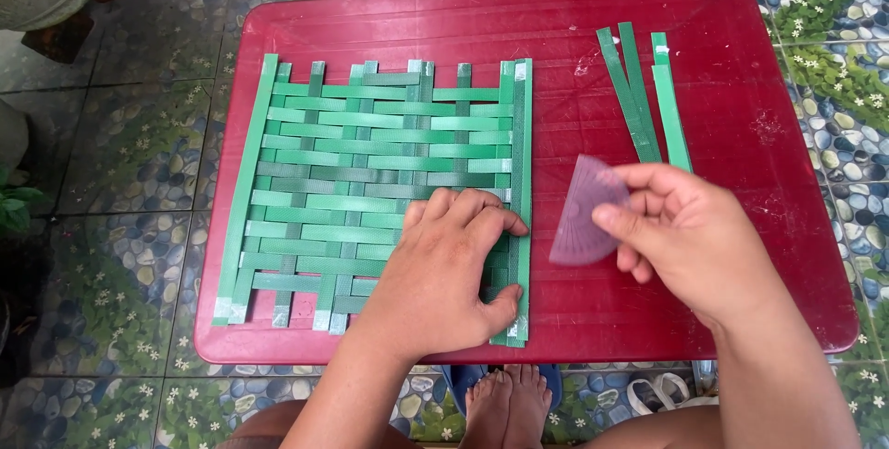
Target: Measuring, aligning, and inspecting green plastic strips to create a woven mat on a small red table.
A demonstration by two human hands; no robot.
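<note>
So the woven mat (370, 190) of green plastic strips lay flat on the red table (574, 42), left of centre. The left hand (444, 273) was pressed on its lower right corner, fingers spread and flat, not gripping. The right hand (685, 227) pinched a small translucent purple protractor (582, 213) between thumb and fingertips, just beside the mat's right edge. The strips looked light, springy and slick, so I'd guess it's best pinned at the edges. Spare strips (644, 97) sat further back.
</note>
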